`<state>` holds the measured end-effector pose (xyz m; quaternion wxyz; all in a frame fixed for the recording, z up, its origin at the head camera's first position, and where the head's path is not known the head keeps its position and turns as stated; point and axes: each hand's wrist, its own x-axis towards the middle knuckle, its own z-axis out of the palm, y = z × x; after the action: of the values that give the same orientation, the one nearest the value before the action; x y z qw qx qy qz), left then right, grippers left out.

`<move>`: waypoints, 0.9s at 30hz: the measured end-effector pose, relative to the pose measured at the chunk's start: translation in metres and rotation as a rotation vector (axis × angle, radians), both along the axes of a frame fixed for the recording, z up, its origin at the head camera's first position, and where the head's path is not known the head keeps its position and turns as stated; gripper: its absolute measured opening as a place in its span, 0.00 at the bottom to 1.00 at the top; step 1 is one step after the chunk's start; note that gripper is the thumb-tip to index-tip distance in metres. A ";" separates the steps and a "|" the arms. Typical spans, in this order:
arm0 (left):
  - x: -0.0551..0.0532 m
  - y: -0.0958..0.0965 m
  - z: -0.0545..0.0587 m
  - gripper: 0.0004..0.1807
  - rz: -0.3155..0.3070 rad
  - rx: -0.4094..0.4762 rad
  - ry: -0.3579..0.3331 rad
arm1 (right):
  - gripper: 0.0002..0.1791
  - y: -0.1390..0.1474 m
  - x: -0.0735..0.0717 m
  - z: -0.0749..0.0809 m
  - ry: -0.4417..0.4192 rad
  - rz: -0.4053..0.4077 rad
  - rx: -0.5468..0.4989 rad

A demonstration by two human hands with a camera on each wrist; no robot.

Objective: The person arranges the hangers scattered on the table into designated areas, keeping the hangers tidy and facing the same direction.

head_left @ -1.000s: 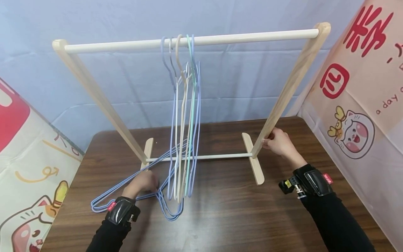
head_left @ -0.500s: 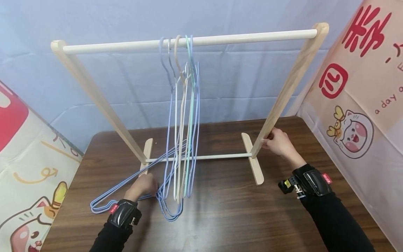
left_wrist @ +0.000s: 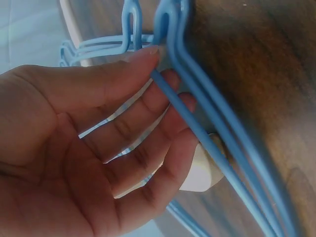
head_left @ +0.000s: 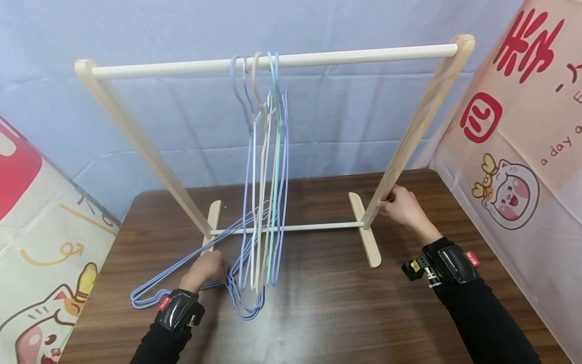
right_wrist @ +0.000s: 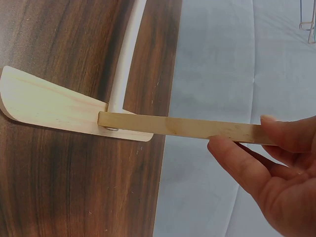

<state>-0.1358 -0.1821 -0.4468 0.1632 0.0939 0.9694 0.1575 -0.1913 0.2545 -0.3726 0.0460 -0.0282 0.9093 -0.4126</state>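
Observation:
At the table's left side my left hand [head_left: 207,268] is among blue wire hangers [head_left: 245,315] that lie bunched and overlapping. In the left wrist view its thumb and curled fingers pinch the wire of one blue hanger [left_wrist: 211,147], with further blue wires right beside it. My right hand [head_left: 403,206] grips the right wooden upright [head_left: 411,131] of a clothes rack low down. The right wrist view shows thumb and fingers on either side of that upright. Several hangers [head_left: 276,167] in blue, white, beige and mint hang close together from the rack's white top bar [head_left: 354,56].
The rack stands on two wooden feet [head_left: 371,247] joined by a thin white lower rod [head_left: 323,226]. Under it is a dark brown wooden table [head_left: 309,313]. A pale blue cloth [head_left: 182,30] hangs behind, and printed cloths [head_left: 509,151] flank both sides.
My left hand has shifted slightly right and down. The hanging hangers have swayed a little at their lower ends. My right hand keeps its grip on the upright.

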 end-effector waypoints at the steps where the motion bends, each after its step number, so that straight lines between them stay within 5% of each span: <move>1: 0.000 0.000 0.001 0.06 -0.001 -0.002 0.007 | 0.19 0.000 0.000 0.000 -0.002 0.001 -0.002; 11: -0.001 -0.002 0.016 0.08 -0.035 0.016 0.034 | 0.19 0.000 0.000 0.000 -0.004 0.001 0.005; 21: -0.005 -0.004 0.022 0.08 0.007 0.018 0.046 | 0.19 0.000 0.000 0.000 -0.013 0.003 0.002; 27: -0.003 -0.003 0.038 0.04 0.021 0.018 0.042 | 0.20 0.000 0.000 0.001 -0.022 0.004 -0.012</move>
<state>-0.1384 -0.1851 -0.4087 0.1401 0.0885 0.9721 0.1658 -0.1917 0.2545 -0.3718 0.0567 -0.0257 0.9063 -0.4180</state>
